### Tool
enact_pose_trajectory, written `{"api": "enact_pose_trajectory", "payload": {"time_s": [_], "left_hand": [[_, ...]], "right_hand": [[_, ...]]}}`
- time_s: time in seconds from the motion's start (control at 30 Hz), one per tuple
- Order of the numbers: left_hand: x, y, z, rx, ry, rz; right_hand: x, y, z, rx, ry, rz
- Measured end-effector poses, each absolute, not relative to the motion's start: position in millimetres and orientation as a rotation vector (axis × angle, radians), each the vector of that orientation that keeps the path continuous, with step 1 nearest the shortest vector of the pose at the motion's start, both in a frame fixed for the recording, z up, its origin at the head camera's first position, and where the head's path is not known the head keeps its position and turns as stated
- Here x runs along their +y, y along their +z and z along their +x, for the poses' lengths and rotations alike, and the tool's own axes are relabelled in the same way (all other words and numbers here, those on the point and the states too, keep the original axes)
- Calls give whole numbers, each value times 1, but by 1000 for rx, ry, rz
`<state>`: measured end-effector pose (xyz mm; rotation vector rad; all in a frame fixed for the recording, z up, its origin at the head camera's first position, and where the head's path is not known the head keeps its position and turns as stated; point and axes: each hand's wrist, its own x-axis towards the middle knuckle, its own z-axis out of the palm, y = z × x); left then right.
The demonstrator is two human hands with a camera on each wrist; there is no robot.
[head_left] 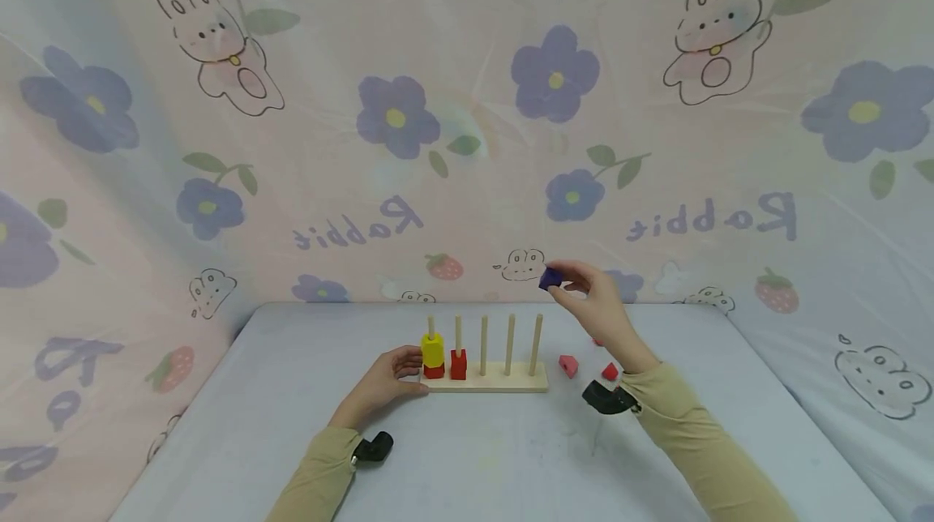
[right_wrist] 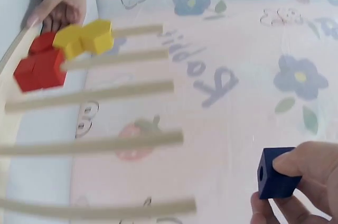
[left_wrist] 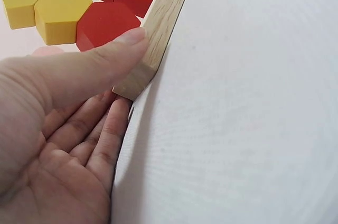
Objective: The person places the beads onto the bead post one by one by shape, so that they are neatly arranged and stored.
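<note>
A wooden peg board (head_left: 485,380) with several upright pegs stands on the table. Its leftmost peg carries yellow hexagon blocks (head_left: 433,349) over a red one, and the second peg carries red cube blocks (head_left: 458,364). My left hand (head_left: 390,380) holds the board's left end (left_wrist: 153,39), thumb pressed on its top edge and fingers beneath the corner. My right hand (head_left: 594,303) is raised above and right of the rightmost peg (head_left: 536,344), pinching a dark blue cube (head_left: 550,278) with a hole (right_wrist: 278,179) through it.
Loose red blocks (head_left: 568,365) lie on the white table (head_left: 467,457) right of the board, under my right arm. A floral rabbit-print sheet (head_left: 467,125) hangs behind and to the sides. Black wrist camera mounts (head_left: 374,449) sit on both forearms.
</note>
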<state>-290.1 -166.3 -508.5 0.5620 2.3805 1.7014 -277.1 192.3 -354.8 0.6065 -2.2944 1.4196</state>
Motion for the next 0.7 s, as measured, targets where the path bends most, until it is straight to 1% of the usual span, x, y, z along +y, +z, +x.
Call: {"api": "enact_pose_trajectory", "payload": {"time_s": [0.2,0.47,0.7], "left_hand": [[-168,-507,-290,2385,1680,565],[-169,-507,-289,2388,1668,549],[-169,-509,-290,2380,1677,539]], "right_hand": [[150,-346,-274,-2277,1474,782],[108,-354,-271,-2290,1388,912],[82,-347,-249,-2259,1400,1005]]}}
